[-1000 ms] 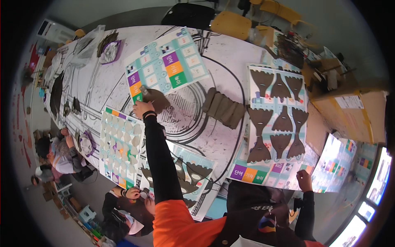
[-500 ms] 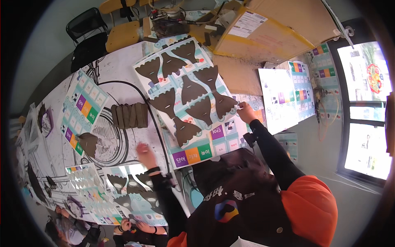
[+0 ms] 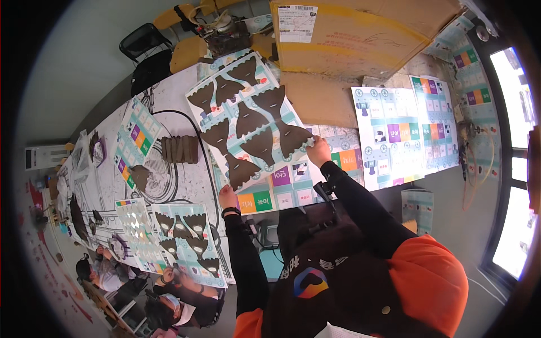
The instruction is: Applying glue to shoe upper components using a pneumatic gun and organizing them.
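A large printed card sheet [image 3: 248,121] with dark brown fish-tail cut-outs lies slanted across the table's near edge. My left hand [image 3: 227,197] holds its lower left corner. My right hand [image 3: 318,151] grips its right corner. Under it shows another sheet [image 3: 282,188] with purple, orange and green squares. My black sleeves and orange hood fill the bottom of the view.
A big cardboard box [image 3: 360,34] stands at the back, with pale sheets [image 3: 394,129] stacked to the right. A pile of brown pieces [image 3: 179,149], a colour-square sheet [image 3: 135,138] and another cut-out sheet [image 3: 189,231] lie to the left. Other people [image 3: 169,304] sit at lower left.
The view has swung to the right. My left hand left the colour-square sheet at mid-table and came to the cut-out sheet; both hands now hold that sheet, which sits more slanted.
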A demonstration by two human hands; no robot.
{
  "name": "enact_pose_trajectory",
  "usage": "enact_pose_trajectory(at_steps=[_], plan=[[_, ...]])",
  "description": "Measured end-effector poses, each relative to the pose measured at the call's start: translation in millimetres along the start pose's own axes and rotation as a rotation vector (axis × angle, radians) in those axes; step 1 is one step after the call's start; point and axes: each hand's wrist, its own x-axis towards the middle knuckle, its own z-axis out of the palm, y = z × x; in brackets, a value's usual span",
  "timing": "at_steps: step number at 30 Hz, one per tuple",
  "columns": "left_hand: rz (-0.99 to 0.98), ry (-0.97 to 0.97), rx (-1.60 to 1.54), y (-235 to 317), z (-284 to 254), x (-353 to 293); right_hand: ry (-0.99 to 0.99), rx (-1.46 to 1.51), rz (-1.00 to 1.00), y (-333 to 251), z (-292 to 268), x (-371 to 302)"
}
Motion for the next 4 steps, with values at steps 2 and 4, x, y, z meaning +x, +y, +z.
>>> enact_pose_trajectory(at_steps=[2,4], plan=[[-0.306,-0.210,-0.367,52.3,4.2,-17.6,0.020,-0.019,0.003,18.3,-14.4,-0.1],[-0.233,-0.177,-0.370,64.6,-2.3,-25.8,0.012,0.018,0.012,17.1,-15.7,-1.7]])
